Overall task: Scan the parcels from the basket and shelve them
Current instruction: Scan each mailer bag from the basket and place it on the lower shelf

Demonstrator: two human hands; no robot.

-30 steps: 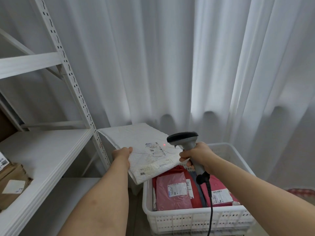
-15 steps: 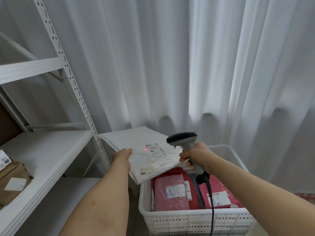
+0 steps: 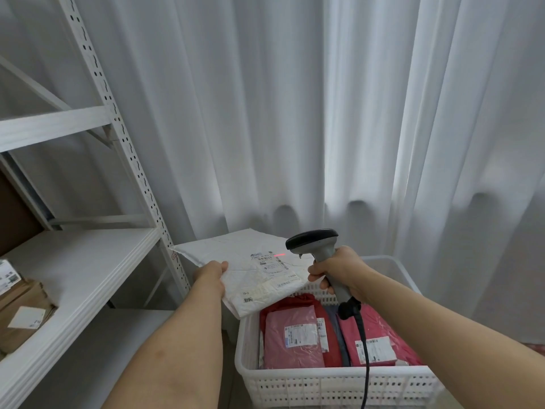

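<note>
Left hand (image 3: 210,274) pinches near-left edge of mailer (image 3: 247,268), held flat above basket (image 3: 333,385) far-left corner. Right hand (image 3: 336,268) wrapped round scanner (image 3: 317,249) grip, head over mailer's right edge. Red beam (image 3: 279,255) falls at label (image 3: 269,262) top-right, beside barcode. Mailer long axis runs away from person. Shelf (image 3: 79,261) lies left, on left hand's side. Pink parcels (image 3: 292,338) remain in basket.

head cam | looks fwd + down | close over basket (image 3: 339,385) | shelf (image 3: 88,261) left | single view
</note>
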